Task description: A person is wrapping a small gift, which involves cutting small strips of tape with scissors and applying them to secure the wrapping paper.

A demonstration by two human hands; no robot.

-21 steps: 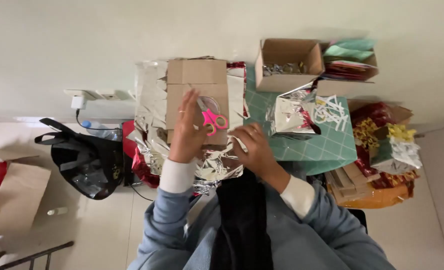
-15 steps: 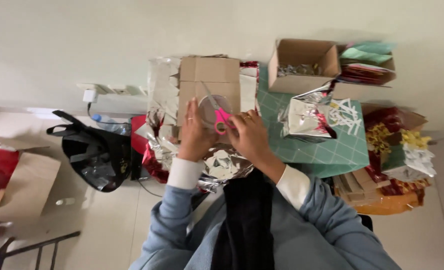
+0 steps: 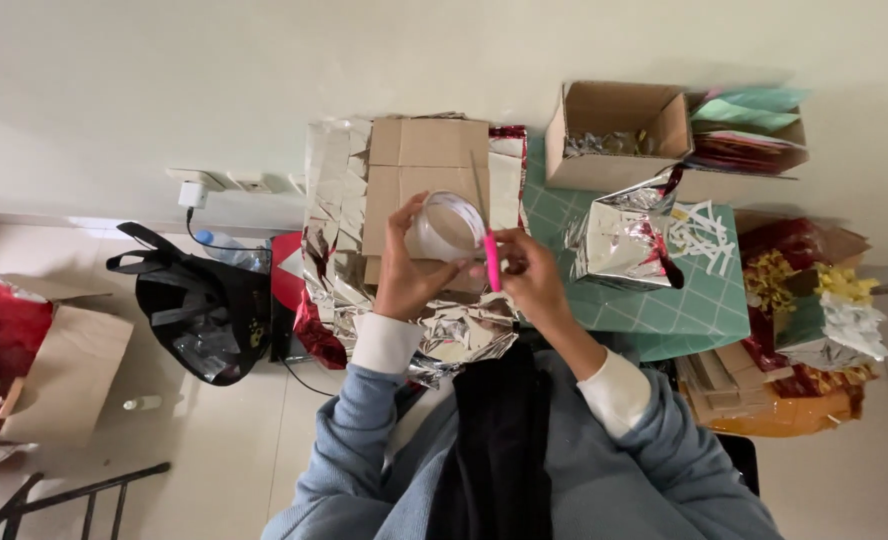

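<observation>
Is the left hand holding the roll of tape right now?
Yes: the left hand grips the white tape roll above the cardboard, with the right hand beside it holding a pink tool.

From my remote seat I note two bare hands, the left hand (image 3: 404,280) and the right hand (image 3: 534,280), no gloves, rings or watch that I can make out. Both arms wear a soft grey-blue sweatshirt (image 3: 364,440) with loose, creased sleeves. White ribbed cuffs (image 3: 384,345) of an under-layer show at each wrist. A black garment (image 3: 494,440), scarf or vest, I cannot tell which, runs down the chest.
</observation>
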